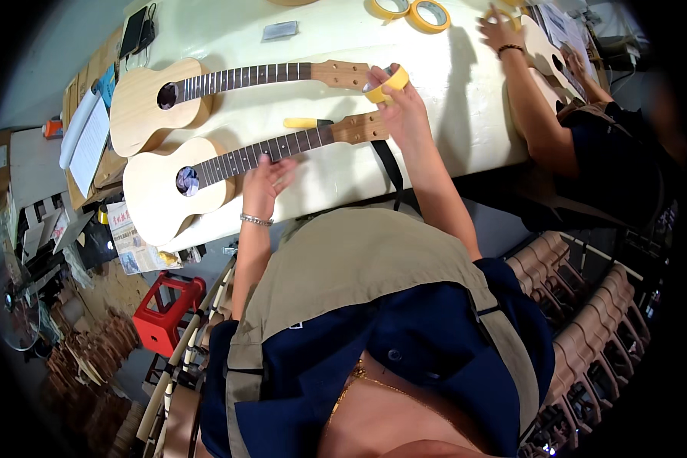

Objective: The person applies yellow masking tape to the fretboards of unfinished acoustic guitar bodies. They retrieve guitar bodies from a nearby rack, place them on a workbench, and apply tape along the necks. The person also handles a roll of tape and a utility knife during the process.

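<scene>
Two unfinished ukuleles lie side by side on the pale worktable, heads pointing right: a far ukulele (146, 107) and a near ukulele (154, 191). Beside the near one's neck, at the fretboard edge, is my left hand (266, 183). Its fingers are apart and slightly blurred, with nothing held; whether they touch the neck I cannot tell. My right hand (406, 113) grips a roll of yellow tape (390, 87) just above the two headstocks. Between the necks rests a tool with a yellow handle (301, 123), its dark end partly hidden by the near neck.
More tape rolls (430, 15) sit at the table's far side, near a small grey-blue block (280, 30). A co-worker's arm (538, 114) reaches in at right, over another pale instrument body (540, 47). A red stool (166, 314) stands lower left; racks of wooden parts (588, 313) flank me.
</scene>
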The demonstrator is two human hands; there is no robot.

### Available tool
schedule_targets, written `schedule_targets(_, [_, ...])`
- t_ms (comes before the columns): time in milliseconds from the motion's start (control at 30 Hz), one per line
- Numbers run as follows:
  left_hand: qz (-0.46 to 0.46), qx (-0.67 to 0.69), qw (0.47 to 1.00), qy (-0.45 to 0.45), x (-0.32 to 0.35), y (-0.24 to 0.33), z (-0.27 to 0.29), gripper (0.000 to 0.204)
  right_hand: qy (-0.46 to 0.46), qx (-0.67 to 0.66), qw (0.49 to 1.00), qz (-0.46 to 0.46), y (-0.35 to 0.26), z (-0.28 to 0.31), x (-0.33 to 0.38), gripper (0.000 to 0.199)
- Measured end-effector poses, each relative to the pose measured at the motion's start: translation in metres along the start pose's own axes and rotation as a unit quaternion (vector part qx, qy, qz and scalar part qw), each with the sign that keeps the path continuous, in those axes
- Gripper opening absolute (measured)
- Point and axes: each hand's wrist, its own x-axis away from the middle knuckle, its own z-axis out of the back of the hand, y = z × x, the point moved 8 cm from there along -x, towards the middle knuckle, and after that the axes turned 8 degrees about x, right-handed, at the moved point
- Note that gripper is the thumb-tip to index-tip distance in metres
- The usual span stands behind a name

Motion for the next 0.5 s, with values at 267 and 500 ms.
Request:
schedule_targets(267, [-0.093,-0.078,0.979,-0.166,0.037,0.012,-0.13,0.029,0.017,0.031,0.998,0.049,0.012,-0.044,0.08,0.037])
schedule_targets(500, [-0.137,-0.117,0.982,-0.06,0.042,0.003,-0.119,0.008,-0.008,-0.095,0.995,-0.036,0.046,-0.044,0.1,0.032])
